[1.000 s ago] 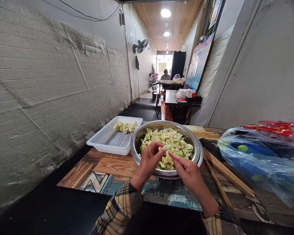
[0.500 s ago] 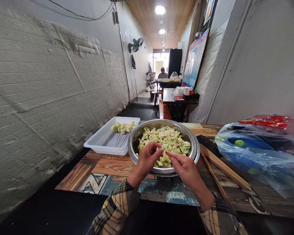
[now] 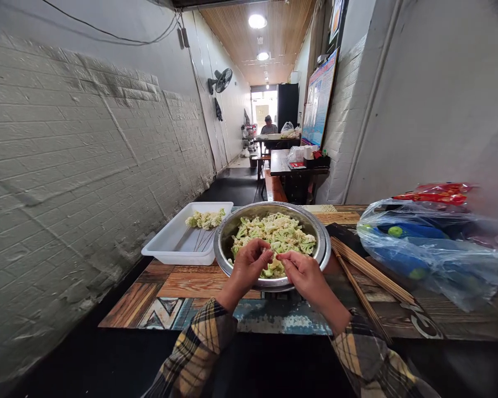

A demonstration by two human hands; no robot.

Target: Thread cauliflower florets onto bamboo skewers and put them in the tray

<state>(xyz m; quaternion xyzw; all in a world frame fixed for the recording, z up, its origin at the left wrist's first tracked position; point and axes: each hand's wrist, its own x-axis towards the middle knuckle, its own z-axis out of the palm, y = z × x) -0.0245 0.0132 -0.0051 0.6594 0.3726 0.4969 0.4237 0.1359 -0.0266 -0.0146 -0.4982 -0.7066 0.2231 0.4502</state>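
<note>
Both hands hover over a steel bowl (image 3: 324, 243) heaped with cut cauliflower florets (image 3: 274, 229). My left hand (image 3: 249, 264) is closed in a pinch above the near part of the heap. Facing it, my right hand (image 3: 302, 273) is pinched too, its fingertips close to the left ones. A small pale bit shows between the fingertips, too small to name. To the left, a white plastic tray (image 3: 166, 254) holds cauliflower florets threaded on skewers (image 3: 205, 219). Bamboo skewers (image 3: 371, 271) lie in a bundle right of the bowl.
A clear plastic bag (image 3: 435, 249) with blue and green contents lies on the patterned wooden table (image 3: 191, 282) at the right, a red packet (image 3: 437, 193) behind it. Further off are another table (image 3: 280, 160) and a seated person (image 3: 269, 126). A brick-patterned wall (image 3: 66, 193) runs along the left.
The view has shifted slightly, so the room appears further left. Both hands stay pinched over the bowl, with their fingertips a little apart.
</note>
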